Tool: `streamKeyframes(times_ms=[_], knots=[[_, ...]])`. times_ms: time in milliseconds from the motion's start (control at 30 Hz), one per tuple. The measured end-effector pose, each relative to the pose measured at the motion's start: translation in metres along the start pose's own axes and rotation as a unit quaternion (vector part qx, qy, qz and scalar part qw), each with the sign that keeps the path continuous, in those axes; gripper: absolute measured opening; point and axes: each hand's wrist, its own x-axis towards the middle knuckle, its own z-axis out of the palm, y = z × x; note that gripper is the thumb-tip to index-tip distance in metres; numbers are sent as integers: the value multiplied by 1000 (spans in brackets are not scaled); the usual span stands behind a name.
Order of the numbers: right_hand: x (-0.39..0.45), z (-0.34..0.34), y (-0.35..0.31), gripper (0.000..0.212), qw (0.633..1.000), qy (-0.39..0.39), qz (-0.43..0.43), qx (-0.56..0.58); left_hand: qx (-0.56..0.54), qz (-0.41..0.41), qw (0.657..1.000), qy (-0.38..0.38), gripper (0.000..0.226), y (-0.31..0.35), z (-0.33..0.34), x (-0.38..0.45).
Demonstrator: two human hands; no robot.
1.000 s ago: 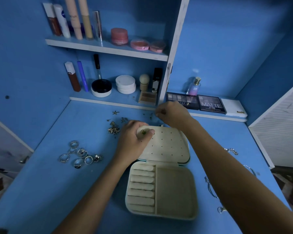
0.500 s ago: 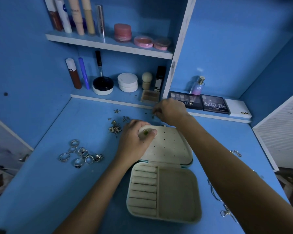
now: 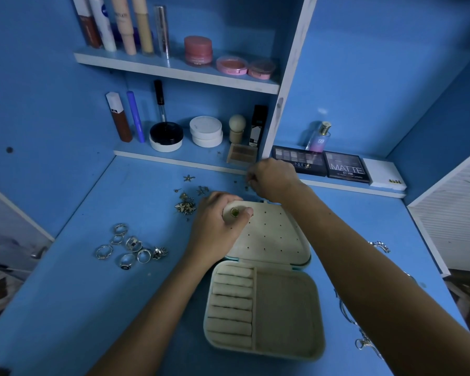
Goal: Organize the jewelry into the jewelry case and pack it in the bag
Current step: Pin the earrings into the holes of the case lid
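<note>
Case: jewelry case (image 3: 263, 308) lies open flat on the blue desk (image 3: 79, 294), base nearest the person, perforated lid panel (image 3: 272, 234) folded away toward the shelves; likely laid out this way so both halves can be loaded from above

Left hand: left hand (image 3: 217, 229) grips the far-left corner of the lid, fingers curled over its edge, thumb pressed beside a green stud earring (image 3: 234, 212) seated in a hole there; probably steadying the panel and keeping the stud in

Right hand: right hand (image 3: 273, 180) reaches past the lid to small dark bits on the desk near the shelf edge; fingertips drawn together as if pinching something tiny; cannot tell whether anything is held, too small and dim

Hands: well apart, one on the case, one beyond it

Earrings: loose earrings (image 3: 186, 204) heaped just left of the lid, within short reach of the stud holes

Rings: rings (image 3: 129, 246) clustered further left, apart from the case; ring rolls (image 3: 232, 305) in the base look empty

Chains: chains (image 3: 364, 340) lie along the desk's right side, partly hidden by the right forearm

Stage: early, by my reading; one stud placed, nearly everything outside the case; no bag in view

Risk: tiny backs could roll or get lost against the dark blue surface
</note>
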Motion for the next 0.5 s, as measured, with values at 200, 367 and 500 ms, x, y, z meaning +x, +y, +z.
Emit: streamKeyframes(times_ms=[200, 367, 500], knots=[[-2, 3, -4, 24, 999, 3, -3, -39, 3, -2, 1000, -5, 31, 0, -1, 0], [-3, -4, -3, 21, 1000, -4, -8, -15, 3, -3, 1000, -1, 20, 0, -1, -1], [-3, -6, -7, 21, 1000, -12, -8, -26, 2, -2, 1000, -4, 24, 1, -1, -1]])
